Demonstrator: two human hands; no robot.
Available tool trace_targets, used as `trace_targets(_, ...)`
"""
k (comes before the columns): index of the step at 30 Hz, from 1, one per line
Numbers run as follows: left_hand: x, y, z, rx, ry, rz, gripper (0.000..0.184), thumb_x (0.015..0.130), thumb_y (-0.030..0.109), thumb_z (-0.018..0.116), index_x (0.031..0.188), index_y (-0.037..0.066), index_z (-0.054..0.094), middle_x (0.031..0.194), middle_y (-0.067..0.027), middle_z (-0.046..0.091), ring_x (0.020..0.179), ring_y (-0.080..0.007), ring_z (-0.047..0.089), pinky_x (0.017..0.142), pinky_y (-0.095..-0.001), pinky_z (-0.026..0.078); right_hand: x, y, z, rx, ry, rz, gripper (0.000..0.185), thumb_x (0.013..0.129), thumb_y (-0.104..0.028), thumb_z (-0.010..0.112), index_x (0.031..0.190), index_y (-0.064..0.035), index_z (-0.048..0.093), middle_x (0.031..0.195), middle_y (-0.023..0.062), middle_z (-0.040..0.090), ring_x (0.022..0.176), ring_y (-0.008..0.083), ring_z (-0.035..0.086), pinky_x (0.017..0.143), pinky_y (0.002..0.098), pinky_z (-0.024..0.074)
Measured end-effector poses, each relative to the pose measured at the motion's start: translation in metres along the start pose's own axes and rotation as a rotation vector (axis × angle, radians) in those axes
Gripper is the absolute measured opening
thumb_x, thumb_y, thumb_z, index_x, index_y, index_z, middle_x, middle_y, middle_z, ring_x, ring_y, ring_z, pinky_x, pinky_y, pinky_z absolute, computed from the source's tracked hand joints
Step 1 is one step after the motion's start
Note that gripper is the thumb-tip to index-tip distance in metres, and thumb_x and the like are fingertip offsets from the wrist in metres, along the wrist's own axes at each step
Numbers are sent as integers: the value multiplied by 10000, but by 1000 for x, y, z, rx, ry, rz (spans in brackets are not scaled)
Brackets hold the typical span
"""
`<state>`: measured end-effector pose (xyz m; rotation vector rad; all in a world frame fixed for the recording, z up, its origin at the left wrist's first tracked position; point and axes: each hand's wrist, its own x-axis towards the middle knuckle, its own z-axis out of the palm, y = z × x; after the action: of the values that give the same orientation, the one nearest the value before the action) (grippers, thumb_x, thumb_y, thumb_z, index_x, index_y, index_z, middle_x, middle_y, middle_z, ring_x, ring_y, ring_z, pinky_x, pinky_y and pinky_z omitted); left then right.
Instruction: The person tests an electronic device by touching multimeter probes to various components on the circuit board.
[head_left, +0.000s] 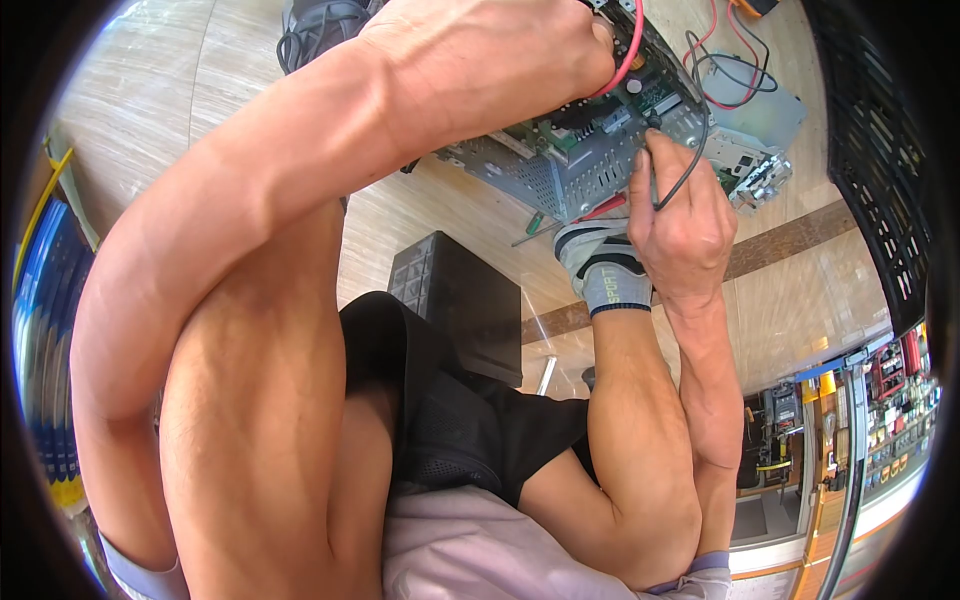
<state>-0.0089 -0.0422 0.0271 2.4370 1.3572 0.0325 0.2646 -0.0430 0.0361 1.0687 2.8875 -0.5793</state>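
Observation:
A grey metal chassis with a green circuit board [590, 180] sits on the floor at the top centre. My left hand [510, 60] reaches over it from the left, fingers closed. A red test lead [637, 50] runs out beside that fist, and the fist hides the lead's end. Lower right of the board, my right hand [688, 215] pinches a black test probe [655, 185], its upper end at the chassis. The probe's black lead [697, 160] curves up past my fingers.
Red and black leads [750, 90] lie over a metal plate [780, 112] beside loose electronic parts [760, 180]. An orange-edged device [760, 6] is cut off above. A black box [465, 310] stands between my legs. A black plastic crate [880, 150] stands right. My shoe [600, 245] is near the chassis.

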Motion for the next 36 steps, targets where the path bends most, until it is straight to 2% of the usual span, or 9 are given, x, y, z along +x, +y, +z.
trace_targets(7, 0, -1, -4, -28, 24, 5, 155, 902, 147, 642, 940, 2, 679, 681, -85, 678, 577, -267, 708, 455, -405, 550, 1, 1, -2, 13, -19, 7, 247, 937, -1, 794, 1176, 20, 736, 1033, 148, 740, 869, 319, 738, 769, 402, 611)
trace_targets(16, 2, 0, -3, -21, -28, -1, 151, 917, 152, 637, 940, 8, 675, 685, -92, 684, 564, -270, 709, 455, -408, 556, 3, 3, -5, 25, -34, -10, 251, 928, 4, 798, 1170, 20, 738, 1028, 150, 742, 877, 324, 737, 786, 408, 612)
trace_targets(19, 3, 0, -3, -12, -102, -13, 158, 936, 159, 626, 954, 9, 675, 689, -91, 680, 563, -266, 710, 451, -408, 554, 4, 4, -6, 36, -39, -10, 247, 929, -5, 798, 1167, 16, 740, 1027, 152, 742, 875, 329, 736, 781, 412, 609)
trace_targets(22, 1, 1, -3, -20, -41, -21, 171, 949, 165, 617, 976, 7, 678, 699, -84, 672, 565, -260, 710, 455, -405, 556, 5, 3, -7, 8, -46, -11, 240, 931, -18, 798, 1161, 11, 737, 1015, 149, 736, 857, 331, 730, 761, 416, 603)
trace_targets(23, -2, 1, 0, 14, -39, -15, 216, 933, 151, 637, 1107, 29, 678, 749, -67, 682, 609, -245, 727, 495, -386, 567, 4, 3, -7, 0, -51, -8, 241, 929, -21, 799, 1160, 10, 736, 1002, 146, 730, 845, 328, 725, 750, 416, 599)
trace_targets(25, -6, 1, 4, 88, -31, -1, 470, 901, 124, 676, 1369, 73, 680, 848, -31, 702, 698, -215, 762, 575, -349, 591, 4, 3, -6, -19, -53, -3, 243, 926, -29, 800, 1157, 8, 733, 976, 140, 718, 820, 323, 716, 730, 416, 592)
trace_targets(28, -4, 3, 0, 43, -95, -47, 518, 900, 118, 676, 1416, 68, 663, 838, -38, 695, 667, -219, 754, 571, -352, 592, 4, 2, -7, 4, -54, 11, 252, 919, -31, 801, 1157, 5, 728, 937, 131, 695, 796, 316, 702, 714, 413, 583)
trace_targets(36, -4, 2, 0, 35, -58, -38, 492, 896, 118, 684, 1386, 68, 679, 816, -40, 684, 635, -224, 742, 550, -352, 585, 5, 1, -6, 9, -31, 3, 247, 913, -29, 804, 1146, 5, 729, 933, 129, 682, 797, 312, 700, 710, 410, 585)
